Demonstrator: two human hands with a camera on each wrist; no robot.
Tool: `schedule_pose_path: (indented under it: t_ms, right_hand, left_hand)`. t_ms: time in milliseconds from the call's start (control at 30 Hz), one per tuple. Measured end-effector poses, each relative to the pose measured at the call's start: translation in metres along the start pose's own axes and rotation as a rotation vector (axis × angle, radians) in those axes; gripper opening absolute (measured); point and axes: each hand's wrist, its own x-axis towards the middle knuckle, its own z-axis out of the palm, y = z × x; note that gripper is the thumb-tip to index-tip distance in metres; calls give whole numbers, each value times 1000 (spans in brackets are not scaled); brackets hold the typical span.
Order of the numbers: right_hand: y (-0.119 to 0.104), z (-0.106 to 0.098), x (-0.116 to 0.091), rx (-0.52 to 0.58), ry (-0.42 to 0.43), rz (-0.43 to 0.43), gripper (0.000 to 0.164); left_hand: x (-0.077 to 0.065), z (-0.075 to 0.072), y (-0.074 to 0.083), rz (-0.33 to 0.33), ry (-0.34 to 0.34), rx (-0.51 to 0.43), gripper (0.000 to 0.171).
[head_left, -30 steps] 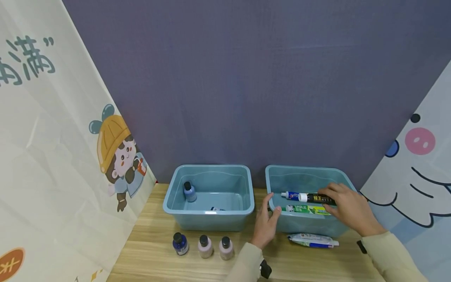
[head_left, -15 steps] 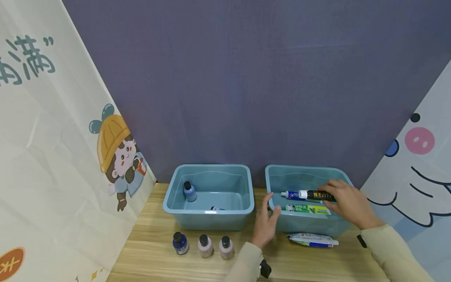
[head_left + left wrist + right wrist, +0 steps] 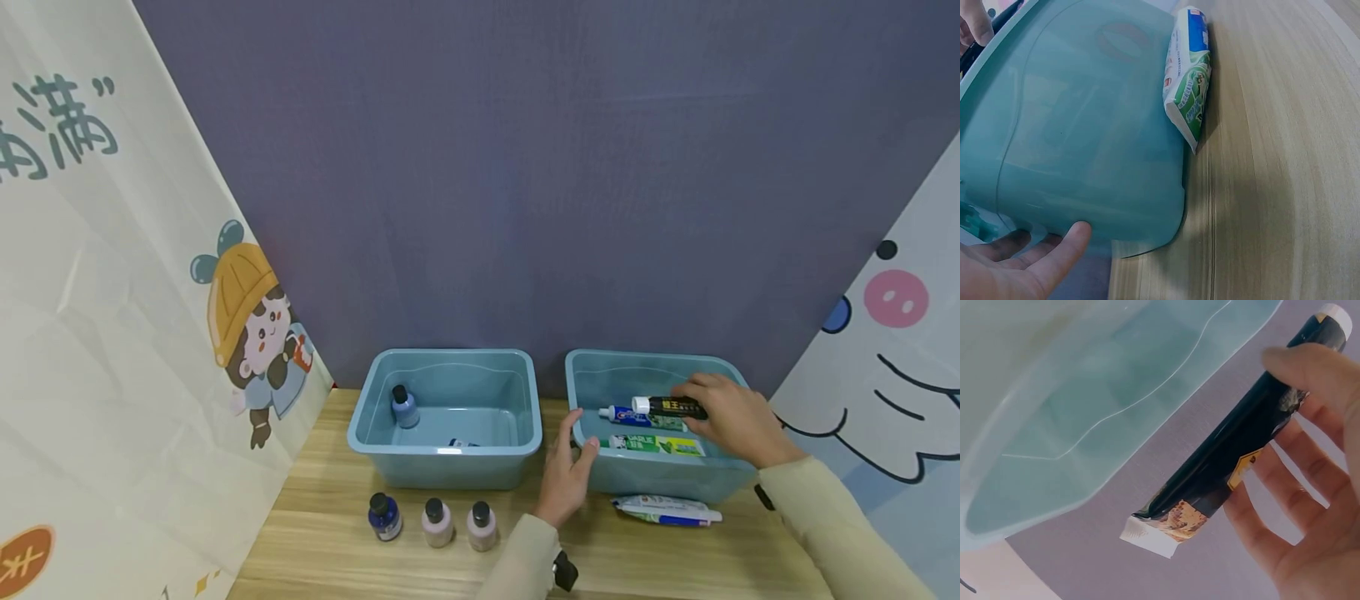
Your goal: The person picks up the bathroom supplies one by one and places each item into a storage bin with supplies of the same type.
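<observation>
My right hand [image 3: 735,421] pinches a black toothpaste tube [image 3: 671,407] with a white cap, over the right blue bin [image 3: 652,479]. In the right wrist view, thumb and fingers hold the black tube [image 3: 1222,456] along its sides. My left hand [image 3: 564,483] rests against the bin's front left corner, fingers fairly straight and spread. Inside this bin lie a blue and green toothpaste tube [image 3: 626,416] and a green and yellow Darlie tube [image 3: 656,444]. In front of it on the table lies a white, blue and green toothpaste tube [image 3: 1191,75].
A second blue bin [image 3: 450,471] stands on the left, with a blue bottle [image 3: 406,410] and a small item partly hidden by the front rim. Before it stand a dark blue bottle [image 3: 386,521] and two pink bottles [image 3: 437,529] on the wooden table [image 3: 300,542].
My right hand has raised the black toothpaste tube slightly toward the bin's back, showing more of the tubes below. My left hand has stayed at the bin's corner.
</observation>
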Motion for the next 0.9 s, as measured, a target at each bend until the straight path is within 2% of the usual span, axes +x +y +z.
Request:
schedule_pose_path:
  t_ms: [900]
  right_hand:
    - [15, 12, 31, 42, -127, 11, 36]
  left_hand:
    - [0, -1, 1, 5, -2, 6, 48]
